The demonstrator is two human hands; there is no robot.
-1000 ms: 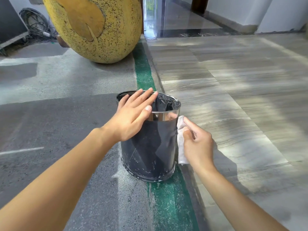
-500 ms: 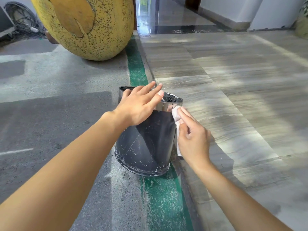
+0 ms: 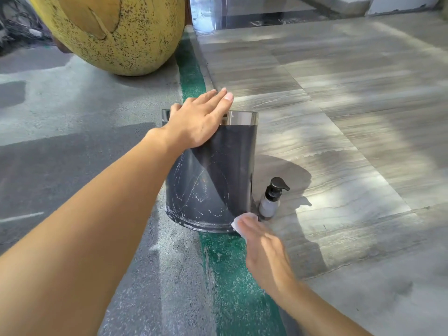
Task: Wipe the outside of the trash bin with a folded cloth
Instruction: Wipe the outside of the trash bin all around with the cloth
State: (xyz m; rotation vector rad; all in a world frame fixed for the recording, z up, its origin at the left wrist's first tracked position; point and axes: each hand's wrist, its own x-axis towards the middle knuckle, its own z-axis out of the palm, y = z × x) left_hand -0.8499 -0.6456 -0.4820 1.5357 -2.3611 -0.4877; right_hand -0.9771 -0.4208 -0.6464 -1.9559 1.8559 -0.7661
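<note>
Left hand [image 3: 198,122] is lying flat & open across the bin's top, mid-frame, fingers together and reaching over the far rim, palm pressing on the near edge. Left forearm is running in from the lower left corner.

Right hand [image 3: 260,241] is sitting low, just right of center, fingers flat on a white cloth [image 3: 242,223] and pressing it against the bin's lower right edge near the base. Whether the fingers are pinching the cloth or just pushing on it, can't tell; only a small bit of cloth is showing past the fingertips. Right forearm is coming in from the bottom right.

Bin [image 3: 211,173] is standing mid-frame, dark w/ a shiny metal band at the top, leaning slightly away. Pale scratches and white flecks are showing on its near side. Its base is resting across a green stripe [image 3: 232,275] on the floor, w/ rough grey floor to the left and streaked stone tiles [image 3: 327,93] to the right.

A small pump bottle [image 3: 271,198] w/ black head is standing upright on the tiles, just beside the bin's lower right.

A big yellow speckled round thing [image 3: 126,35] is filling the upper left of the frame, well apart from the bin.
</note>
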